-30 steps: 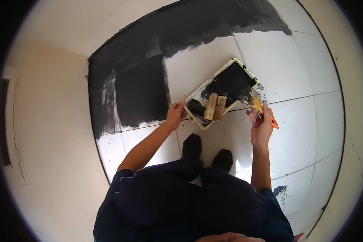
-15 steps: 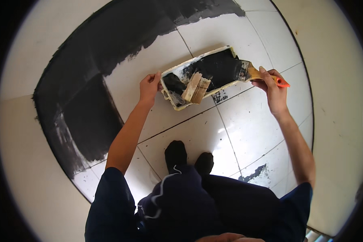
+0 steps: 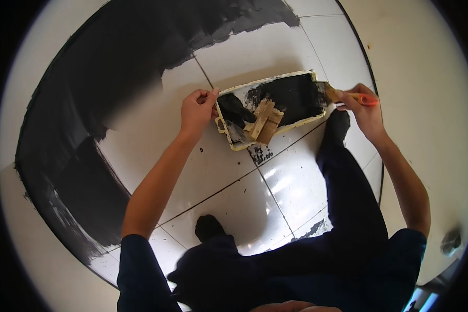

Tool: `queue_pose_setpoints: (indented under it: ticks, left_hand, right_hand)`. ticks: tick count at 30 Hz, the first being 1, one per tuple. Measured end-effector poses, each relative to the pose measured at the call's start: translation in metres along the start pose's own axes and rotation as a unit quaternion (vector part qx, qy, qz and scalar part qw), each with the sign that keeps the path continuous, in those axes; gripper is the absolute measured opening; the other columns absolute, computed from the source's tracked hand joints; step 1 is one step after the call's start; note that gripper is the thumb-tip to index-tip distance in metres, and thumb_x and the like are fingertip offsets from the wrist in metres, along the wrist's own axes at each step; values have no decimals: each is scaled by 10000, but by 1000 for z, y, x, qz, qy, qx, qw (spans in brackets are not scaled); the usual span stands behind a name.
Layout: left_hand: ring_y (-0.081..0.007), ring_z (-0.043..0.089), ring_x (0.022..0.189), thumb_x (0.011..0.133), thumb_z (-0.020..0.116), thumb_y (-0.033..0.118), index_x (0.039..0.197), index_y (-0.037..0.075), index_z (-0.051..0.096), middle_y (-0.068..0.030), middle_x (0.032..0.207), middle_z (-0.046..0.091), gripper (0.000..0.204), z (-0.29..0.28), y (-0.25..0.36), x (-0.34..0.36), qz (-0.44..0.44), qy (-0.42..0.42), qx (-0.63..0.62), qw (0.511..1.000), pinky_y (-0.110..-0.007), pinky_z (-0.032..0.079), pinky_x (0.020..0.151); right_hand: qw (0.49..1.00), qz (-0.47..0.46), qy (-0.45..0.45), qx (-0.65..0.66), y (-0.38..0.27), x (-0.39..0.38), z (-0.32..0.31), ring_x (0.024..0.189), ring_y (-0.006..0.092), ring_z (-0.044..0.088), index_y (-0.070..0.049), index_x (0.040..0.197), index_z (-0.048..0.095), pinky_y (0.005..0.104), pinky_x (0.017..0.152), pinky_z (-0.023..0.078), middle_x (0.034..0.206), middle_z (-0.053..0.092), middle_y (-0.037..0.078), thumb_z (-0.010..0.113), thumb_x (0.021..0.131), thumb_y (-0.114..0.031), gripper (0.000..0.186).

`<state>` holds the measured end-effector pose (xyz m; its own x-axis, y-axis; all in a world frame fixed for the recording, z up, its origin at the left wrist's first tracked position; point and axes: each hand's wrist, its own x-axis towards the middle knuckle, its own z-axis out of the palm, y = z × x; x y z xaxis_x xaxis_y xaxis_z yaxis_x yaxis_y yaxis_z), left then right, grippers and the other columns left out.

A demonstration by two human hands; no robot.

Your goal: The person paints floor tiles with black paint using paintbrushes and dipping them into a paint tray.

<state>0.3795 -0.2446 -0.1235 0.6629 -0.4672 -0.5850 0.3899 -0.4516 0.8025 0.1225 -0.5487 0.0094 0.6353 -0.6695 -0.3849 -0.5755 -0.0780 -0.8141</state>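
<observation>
My left hand (image 3: 198, 112) is closed on the left end of a rectangular off-white tub (image 3: 222, 136), thumb at its rim. Black paint-like coating (image 3: 294, 96) covers much of the tub's inside. Two worn pieces of wood (image 3: 268, 122), which look like flat handles or scrapers, lie across its near side; their lower ends are hidden. At the tub's right end, my right hand (image 3: 361, 106) grips a wide paintbrush (image 3: 332, 93) with a wooden ferrule area and an orange handle tip. The brush's dark bristles meet the tub's right rim.
White floor tiles (image 3: 203, 171) with dark joints lie under the tub. A black coating (image 3: 88, 104) covers the floor at the far and left sides, along the pale wall (image 3: 421, 130)'s opposite side. Black smears mark some tiles. My dark-socked feet (image 3: 209, 228) stand apart, one close to the tub.
My right leg has stepped forward and right, its foot now near the tub's right end. Both hands, the tub and the brush sit slightly farther right in the picture.
</observation>
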Motion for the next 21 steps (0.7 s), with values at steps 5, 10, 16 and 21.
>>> queue_pose_setpoints:
  ticks: [5, 10, 16, 21]
  left_hand:
    - [-104, 624, 659, 1035, 709, 333, 974, 11, 677, -32, 808, 675, 330, 1, 21, 7, -28, -19, 97, 995, -268, 524, 622]
    - [-113, 631, 708, 1045, 684, 358, 975, 13, 649, -36, 810, 652, 355, 14, 38, -3, -64, 22, 134, 989, -282, 537, 687]
    - [-172, 615, 941, 1079, 536, 544, 1130, 78, 603, -64, 1065, 634, 474, 21, 47, -25, -167, 20, 126, 978, -362, 544, 849]
    - [-234, 588, 1124, 1043, 417, 721, 1226, 108, 588, -73, 1207, 622, 663, -21, 33, -44, -218, 34, 66, 973, -473, 506, 975]
  right_hand:
    - [998, -25, -50, 18, 23, 49, 0, 812, 151, 744, 20, 900, 636, 272, 740, 594, 906, 762, 132, 821, 949, -231, 315]
    - [991, -25, -132, 14, 43, 60, -16, 739, 98, 685, 8, 892, 649, 249, 661, 536, 847, 755, 89, 834, 932, -195, 278]
    - [960, -167, -226, -16, 40, 58, -36, 696, 97, 651, -26, 894, 709, 266, 632, 493, 776, 739, 60, 858, 908, -181, 216]
    - [939, -175, -296, 2, 35, 87, -46, 708, 112, 657, -24, 889, 679, 280, 633, 487, 805, 740, 65, 852, 917, -193, 244]
